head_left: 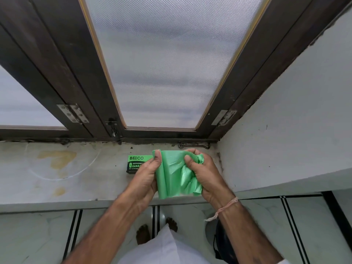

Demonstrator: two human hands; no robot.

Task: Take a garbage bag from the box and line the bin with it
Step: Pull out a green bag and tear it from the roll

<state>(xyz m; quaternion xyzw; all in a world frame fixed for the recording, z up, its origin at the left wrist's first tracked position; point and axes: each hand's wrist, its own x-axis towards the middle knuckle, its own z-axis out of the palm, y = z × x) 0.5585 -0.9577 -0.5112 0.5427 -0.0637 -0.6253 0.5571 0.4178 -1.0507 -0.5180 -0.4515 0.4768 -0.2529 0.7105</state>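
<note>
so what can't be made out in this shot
box: head view, right part of its label hidden by the left hand.
garbage bag: its opening is lost in folds and under the right hand.
dark shape on the floor: largely behind the right forearm; bin or not, unclear.

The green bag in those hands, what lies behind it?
The green and black box lies on the ledge behind the green bag. Only its left part shows; the left hand and the bag cover the rest.

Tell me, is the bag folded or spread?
Mostly folded: the bag, pinched by the left hand, shows long pleats, bunched in the right hand.
</note>
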